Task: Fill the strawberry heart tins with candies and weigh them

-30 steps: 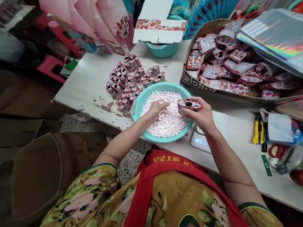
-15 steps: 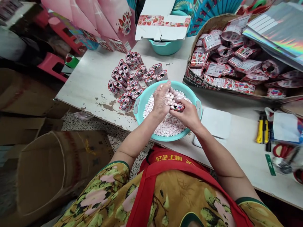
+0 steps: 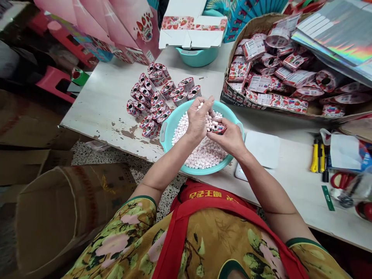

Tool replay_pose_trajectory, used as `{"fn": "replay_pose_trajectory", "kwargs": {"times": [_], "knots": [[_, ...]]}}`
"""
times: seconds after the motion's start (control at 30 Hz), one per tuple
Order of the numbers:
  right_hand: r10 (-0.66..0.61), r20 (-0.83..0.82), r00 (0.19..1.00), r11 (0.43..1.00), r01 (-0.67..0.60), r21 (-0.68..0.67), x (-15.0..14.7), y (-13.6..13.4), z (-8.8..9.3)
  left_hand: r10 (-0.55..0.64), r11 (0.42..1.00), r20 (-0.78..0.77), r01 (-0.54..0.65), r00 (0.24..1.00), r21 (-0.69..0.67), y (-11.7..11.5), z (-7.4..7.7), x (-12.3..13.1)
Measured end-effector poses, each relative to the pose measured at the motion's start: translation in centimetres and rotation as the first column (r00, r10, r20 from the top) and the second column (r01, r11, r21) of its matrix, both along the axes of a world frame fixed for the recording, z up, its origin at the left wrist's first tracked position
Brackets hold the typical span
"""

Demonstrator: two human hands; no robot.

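Note:
A teal basin (image 3: 171, 126) full of small pink and white candies (image 3: 203, 153) sits at the table's near edge. Above it my left hand (image 3: 198, 119) is cupped around a handful of candies, tilted against a small strawberry-printed tin (image 3: 218, 128). My right hand (image 3: 231, 137) grips that tin from below, mostly hiding it. Both hands touch over the basin's middle.
Several small tins (image 3: 157, 99) lie in rows left of the basin. A cardboard box (image 3: 232, 95) of tins stands at the right back. A white scale (image 3: 260, 149) lies right of the basin, box cutters (image 3: 318, 157) further right. A second basin (image 3: 197, 56) stands behind.
My left hand rose out of the basin with candies and met the tin, which my right hand brought left and lower over the basin. In the last half second both hands barely moved.

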State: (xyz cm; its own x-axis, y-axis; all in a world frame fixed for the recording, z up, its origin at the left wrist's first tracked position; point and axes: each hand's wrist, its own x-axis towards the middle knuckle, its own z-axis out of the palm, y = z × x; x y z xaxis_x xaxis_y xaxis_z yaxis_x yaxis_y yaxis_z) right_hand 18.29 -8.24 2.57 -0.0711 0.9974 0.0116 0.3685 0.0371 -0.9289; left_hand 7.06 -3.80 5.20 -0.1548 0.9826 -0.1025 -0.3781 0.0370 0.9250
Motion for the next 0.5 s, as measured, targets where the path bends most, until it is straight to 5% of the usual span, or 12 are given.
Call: {"fn": "replay_pose_trajectory", "kwargs": {"times": [0.5], "knots": [[-0.009, -0.002, 1.000, 1.000, 0.009, -0.013, 1.06, -0.08, -0.27, -0.090, 0.994, -0.070, 0.085, 0.994, -0.067, -0.48, 0.47, 0.98]]}}
